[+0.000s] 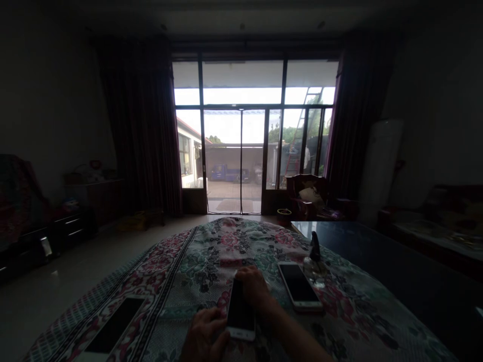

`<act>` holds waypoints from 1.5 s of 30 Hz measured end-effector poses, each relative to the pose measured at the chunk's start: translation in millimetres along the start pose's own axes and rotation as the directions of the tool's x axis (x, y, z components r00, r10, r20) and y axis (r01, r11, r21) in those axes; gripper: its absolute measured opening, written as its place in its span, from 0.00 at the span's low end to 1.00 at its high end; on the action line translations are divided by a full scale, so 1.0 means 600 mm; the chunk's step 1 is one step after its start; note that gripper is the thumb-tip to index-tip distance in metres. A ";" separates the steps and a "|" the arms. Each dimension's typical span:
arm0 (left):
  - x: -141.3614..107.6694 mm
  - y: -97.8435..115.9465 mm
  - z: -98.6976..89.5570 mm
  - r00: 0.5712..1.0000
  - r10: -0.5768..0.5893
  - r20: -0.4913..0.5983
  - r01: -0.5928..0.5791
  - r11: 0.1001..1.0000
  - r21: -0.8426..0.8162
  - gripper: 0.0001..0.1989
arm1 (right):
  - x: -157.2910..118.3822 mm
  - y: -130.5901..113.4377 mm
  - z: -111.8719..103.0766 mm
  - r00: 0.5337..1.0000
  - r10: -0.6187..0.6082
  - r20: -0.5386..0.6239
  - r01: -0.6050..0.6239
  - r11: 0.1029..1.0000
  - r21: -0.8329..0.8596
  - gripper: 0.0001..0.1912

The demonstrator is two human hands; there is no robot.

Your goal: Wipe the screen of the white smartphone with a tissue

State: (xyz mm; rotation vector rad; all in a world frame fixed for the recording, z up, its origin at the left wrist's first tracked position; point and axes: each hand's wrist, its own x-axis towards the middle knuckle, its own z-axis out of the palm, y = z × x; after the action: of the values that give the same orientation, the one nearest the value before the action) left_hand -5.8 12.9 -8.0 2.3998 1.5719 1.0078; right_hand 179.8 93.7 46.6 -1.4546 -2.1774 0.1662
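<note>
Seen from the head camera, where a flowered cloth (230, 241) covers the rounded worktop (199, 274), the middle phone (240, 318) lies flat and dark-screened between the two hands. Its upper right part sits beneath the right grip (253, 285), whose fingers curl over the far end; whether they clasp the phone or merely rest on it, I cannot tell. Its lower left edge meets the left grip (206, 332), fingers bent, the thumb at the near corner; whether this hand is closed on the edge is likewise unclear. To the right of the right grip, near it but apart, lies a second phone (300, 285), with a clear, dark-topped bottle (315, 271) just beside its far right side. A third phone (115, 327) lies well to the left of the left grip.
</note>
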 end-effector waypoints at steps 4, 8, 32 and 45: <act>0.000 0.003 0.000 0.999 -0.038 0.029 0.038 0.999 -0.023 0.11 | 0.018 -0.005 0.004 0.998 0.053 0.017 -0.053 0.998 -0.035 0.17; -0.001 0.007 -0.001 0.998 -0.064 0.021 0.065 0.996 -0.064 0.11 | 0.000 -0.018 0.013 0.999 -0.034 -0.018 0.034 0.999 0.037 0.18; -0.004 0.010 0.002 0.991 -0.107 -0.081 0.096 0.987 -0.128 0.06 | 0.008 0.012 0.004 0.997 0.073 -0.001 -0.073 0.997 0.003 0.20; -0.004 0.009 0.009 0.989 -0.106 -0.107 0.091 0.987 -0.135 0.06 | -0.105 -0.038 -0.010 0.996 -0.084 0.027 0.081 0.990 0.116 0.17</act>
State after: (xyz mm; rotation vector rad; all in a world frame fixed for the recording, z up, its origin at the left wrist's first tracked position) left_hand 0.9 9.7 -11.4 2.1922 1.5900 1.2064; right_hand 182.5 26.8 38.7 -1.3047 -2.2110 0.2829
